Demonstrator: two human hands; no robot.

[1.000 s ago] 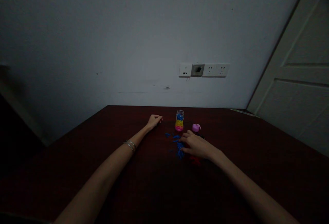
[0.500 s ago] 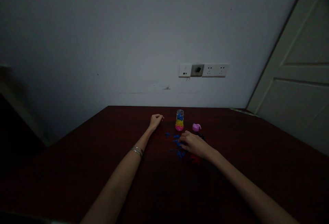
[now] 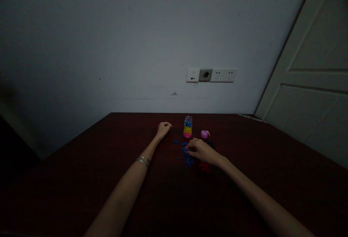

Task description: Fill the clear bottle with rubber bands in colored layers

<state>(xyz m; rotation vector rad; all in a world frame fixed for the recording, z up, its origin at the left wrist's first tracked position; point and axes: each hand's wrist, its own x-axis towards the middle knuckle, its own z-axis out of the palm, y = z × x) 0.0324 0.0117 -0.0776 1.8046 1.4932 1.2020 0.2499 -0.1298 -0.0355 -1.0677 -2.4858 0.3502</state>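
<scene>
A clear glass jar [image 3: 187, 127] stands upright and uncapped, with layers of pink, yellow and blue pieces inside. My left hand [image 3: 163, 130] rests on the table left of the jar, its fingers curled in, and no object shows in it. In front of the jar, my right hand [image 3: 201, 150] is over small blue pieces [image 3: 188, 160] scattered on the table. Its fingers are bent down with a gap between thumb and fingers; nothing shows between them. Partly behind that wrist lie red pieces [image 3: 204, 167] and a dark pile [image 3: 210, 144]. A pink-purple lid [image 3: 204, 134] sits right of the jar.
The dark red-brown table [image 3: 108, 139] meets a pale wall at the back. Wall sockets [image 3: 211, 75] are set above the table. A panelled door [image 3: 307, 81] is on the right. The light is dim.
The whole view has shifted a little, so things sit slightly further left. My right hand stays over the blue pieces with its fingers slightly shifted. My left hand holds its place.
</scene>
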